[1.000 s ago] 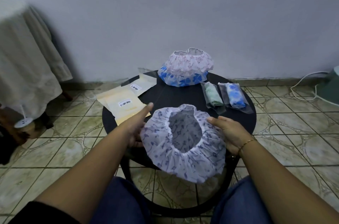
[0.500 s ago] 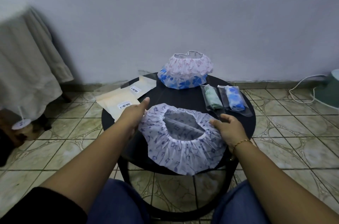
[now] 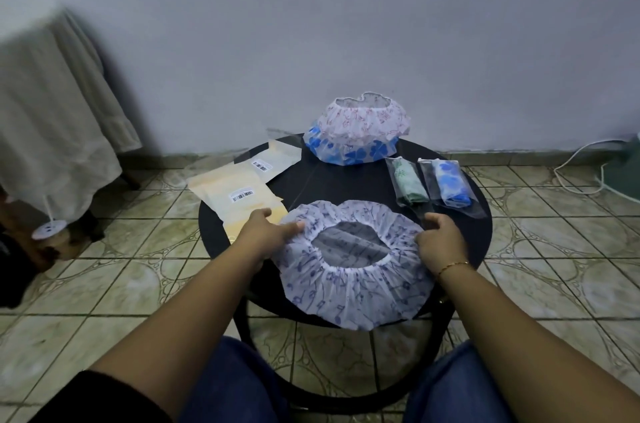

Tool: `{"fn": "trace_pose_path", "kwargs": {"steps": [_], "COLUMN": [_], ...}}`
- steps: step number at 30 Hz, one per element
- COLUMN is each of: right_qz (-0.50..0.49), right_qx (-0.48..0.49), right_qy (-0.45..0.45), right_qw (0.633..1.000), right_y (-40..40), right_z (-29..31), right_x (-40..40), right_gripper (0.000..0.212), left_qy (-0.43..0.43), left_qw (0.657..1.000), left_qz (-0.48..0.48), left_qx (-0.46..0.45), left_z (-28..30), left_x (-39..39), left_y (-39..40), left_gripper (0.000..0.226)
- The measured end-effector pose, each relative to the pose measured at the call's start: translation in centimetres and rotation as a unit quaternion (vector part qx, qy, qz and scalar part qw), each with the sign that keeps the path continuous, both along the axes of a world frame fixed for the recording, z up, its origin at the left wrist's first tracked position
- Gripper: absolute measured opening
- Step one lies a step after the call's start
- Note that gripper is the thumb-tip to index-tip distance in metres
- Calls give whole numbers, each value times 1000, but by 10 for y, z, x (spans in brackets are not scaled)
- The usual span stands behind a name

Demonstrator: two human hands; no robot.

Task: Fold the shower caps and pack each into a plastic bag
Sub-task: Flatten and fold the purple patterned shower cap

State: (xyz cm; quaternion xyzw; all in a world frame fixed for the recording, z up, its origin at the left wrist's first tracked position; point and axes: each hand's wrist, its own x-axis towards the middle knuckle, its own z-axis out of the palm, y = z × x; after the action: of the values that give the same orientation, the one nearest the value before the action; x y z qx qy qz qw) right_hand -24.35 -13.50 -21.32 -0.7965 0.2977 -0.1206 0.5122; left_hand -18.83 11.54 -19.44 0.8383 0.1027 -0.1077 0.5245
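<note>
Item: shower cap (image 3: 349,287), white with purple print, opening up, on the near edge of the round black table (image 3: 332,180), overhanging it.
Left hand (image 3: 268,232) rests on its left rim, right hand (image 3: 440,242) on its right rim; whether fingers pinch the cap cannot be told.
Done: two packed caps (image 3: 433,185) in plastic bags, right.
Left: this cap unfolded; stacked caps (image 3: 356,138) at back; empty bags (image 3: 239,194) left.
Change: the cap, held raised a second ago, now lies flattened on the table.
</note>
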Motion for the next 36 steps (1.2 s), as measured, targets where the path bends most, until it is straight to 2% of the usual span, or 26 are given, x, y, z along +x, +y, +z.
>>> {"fn": "trace_pose_path", "kwargs": {"steps": [3, 6, 8, 10, 13, 15, 17, 19, 23, 25, 27, 28, 30, 33, 36], "right_qz": [-5, 5, -7, 0, 132, 260, 335, 348, 271, 202, 148, 155, 249, 374, 381], "right_qx": [-49, -88, -175, -284, -376, -418, -413, -362, -261, -274, -341, -359, -362, -336, -335], "right_qy": [7, 17, 4, -33, -90, -42, 43, 112, 128, 107, 15, -40, -78, -6, 55], "right_qw": [999, 996, 985, 958, 913, 869, 846, 857, 918, 934, 928, 919, 895, 864, 860], "right_y": [5, 7, 9, 14, 27, 36, 41, 45, 52, 52, 48, 46, 44, 44, 42], "right_z": [1, 1, 3, 8, 17, 17, 12, 5, 16, 31, 41, 42, 37, 12, -10], "right_x": [2, 3, 1, 0, 7, 13, 18, 21, 18, 18, 21, 24, 29, 33, 33], "right_gripper": [45, 45, 45, 41, 43, 52, 59, 64, 65, 59, 46, 40, 39, 54, 68], "left_qy": [-33, -50, -76, -85, -21, 13, 17, 9, -30, -55, -84, -100, -127, -125, -99], "left_qw": [999, 995, 993, 993, 998, 1000, 1000, 1000, 994, 988, 981, 977, 971, 978, 971], "left_qz": [28, 45, 49, 63, 47, 11, 1, 10, -6, -36, -80, -106, -138, -120, -110], "left_qx": [-18, -73, -75, -56, -28, 0, 14, 27, 101, 141, 155, 158, 150, 119, 190], "left_z": [-3, -4, -5, -7, -14, -14, -12, -5, 10, 10, 13, 14, 16, 14, 9], "left_x": [0, -4, -9, -16, -22, -22, -18, -11, 2, 9, 15, 18, 22, 29, 30], "left_y": [-4, -6, -3, 3, 9, 10, 9, 3, -6, -9, -15, -17, -21, -18, -14], "left_gripper": [92, 92, 90, 90, 94, 92, 88, 85, 81, 81, 79, 77, 74, 72, 62]}}
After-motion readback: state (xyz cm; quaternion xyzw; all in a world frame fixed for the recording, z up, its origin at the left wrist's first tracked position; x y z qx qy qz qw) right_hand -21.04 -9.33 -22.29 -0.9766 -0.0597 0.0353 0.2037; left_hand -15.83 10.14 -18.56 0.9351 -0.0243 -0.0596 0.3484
